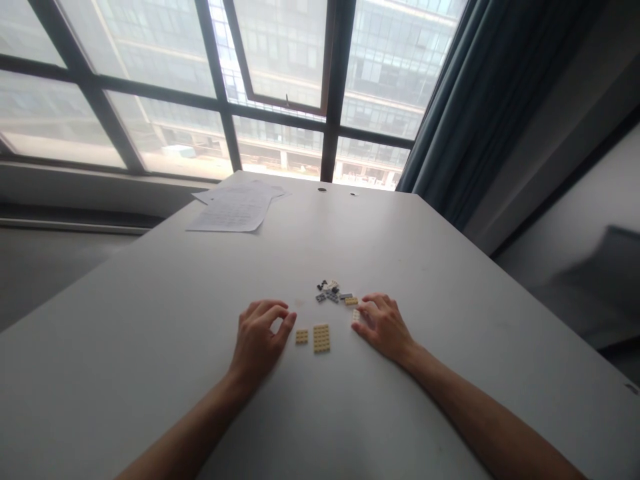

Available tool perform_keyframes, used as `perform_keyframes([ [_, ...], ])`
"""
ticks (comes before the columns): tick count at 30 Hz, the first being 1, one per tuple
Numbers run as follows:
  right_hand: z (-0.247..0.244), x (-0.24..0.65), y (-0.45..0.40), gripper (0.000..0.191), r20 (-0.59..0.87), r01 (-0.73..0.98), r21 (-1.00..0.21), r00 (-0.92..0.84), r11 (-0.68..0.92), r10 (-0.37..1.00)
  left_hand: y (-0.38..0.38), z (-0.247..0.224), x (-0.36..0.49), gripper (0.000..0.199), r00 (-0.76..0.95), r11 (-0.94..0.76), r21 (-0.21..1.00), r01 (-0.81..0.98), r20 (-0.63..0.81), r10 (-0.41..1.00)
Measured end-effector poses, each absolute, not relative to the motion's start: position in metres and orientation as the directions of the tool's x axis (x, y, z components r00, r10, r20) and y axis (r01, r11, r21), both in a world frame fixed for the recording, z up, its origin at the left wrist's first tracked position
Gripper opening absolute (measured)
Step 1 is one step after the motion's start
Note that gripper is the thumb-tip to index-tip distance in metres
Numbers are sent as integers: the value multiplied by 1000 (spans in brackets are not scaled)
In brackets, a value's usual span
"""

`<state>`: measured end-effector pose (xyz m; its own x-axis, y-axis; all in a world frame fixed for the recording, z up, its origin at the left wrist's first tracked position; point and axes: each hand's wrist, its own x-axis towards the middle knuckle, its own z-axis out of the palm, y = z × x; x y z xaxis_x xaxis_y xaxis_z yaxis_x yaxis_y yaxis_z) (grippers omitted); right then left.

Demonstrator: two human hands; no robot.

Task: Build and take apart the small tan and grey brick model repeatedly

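My left hand (261, 335) rests on the table with its fingers loosely curled. Thumb and forefinger are slightly apart, and nothing shows between them. Just right of it lies a small tan building-block plate (301, 337), and beyond that a larger tan plate (321, 339), both stud side up. On the right, my right hand (384, 325) has thumb and forefinger around a white toy brick (355, 316) at the tabletop. Near those fingertips is a narrow tan plate (351, 301). A grey plate (333, 297) lies in a small pile with other grey, white and black pieces.
Printed papers (233, 208) overlap at the far left of the white table (165, 320). A small round dark disc (322, 190) and a tiny white scrap (354, 194) are near the far edge. Windows stand behind the table, with a dark curtain (480, 100) to the right.
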<state>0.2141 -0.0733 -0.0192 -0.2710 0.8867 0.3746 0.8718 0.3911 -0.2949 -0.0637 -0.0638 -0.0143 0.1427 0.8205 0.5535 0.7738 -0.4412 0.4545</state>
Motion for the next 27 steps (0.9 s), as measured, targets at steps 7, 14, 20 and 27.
perform_keyframes([
  [7, -19, 215, -71, 28, 384, 868, -367, -186, 334, 904, -63, -14, -64, 25, 153, -461, 453, 763, 566, 810],
  [14, -15, 203, -53, 30, 310, 902, -402, -26, 156, 950, -64, -17, -64, 21, 176, -487, 429, 761, 585, 791],
  [20, -10, 179, -43, 27, 299, 951, -286, -30, 119, 954, -65, -15, -64, 20, 210, -530, 406, 744, 611, 763],
  [27, -12, 179, -41, 14, 369, 908, -350, -94, 232, 925, -66, -15, -63, 15, 249, -579, 369, 727, 645, 723],
])
